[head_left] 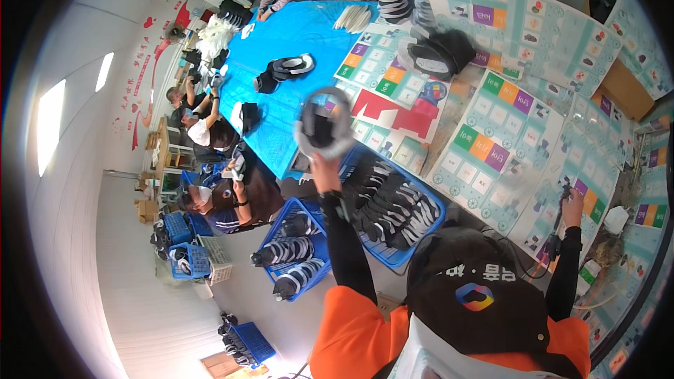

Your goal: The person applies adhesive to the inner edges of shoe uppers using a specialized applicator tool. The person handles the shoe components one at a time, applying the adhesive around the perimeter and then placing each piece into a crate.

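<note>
My left hand [326, 172] reaches up past the edge of the blue-covered table, its fingers closed on the lower end of a grey and black shoe [344, 142]. The shoe is smeared by motion, with a pale grey oval rim round a dark middle. On the right, over the printed sheets, my right hand [573, 208] is closed round a small dark handheld tool [564, 188] whose exact kind I cannot make out. A thin hose or cable [542, 267] runs near that forearm. Another black shoe with a grey rim [298, 64] lies on the blue cover.
Blue baskets [441, 212] of grey-and-black striped shoe pieces stand below my left arm. A large black and grey shoe [449, 55] rests among printed sheets [484, 151]. White strips [353, 18] lie on the blue cover [309, 28]. Several co-workers [223, 200] sit along the table's left and far sides.
</note>
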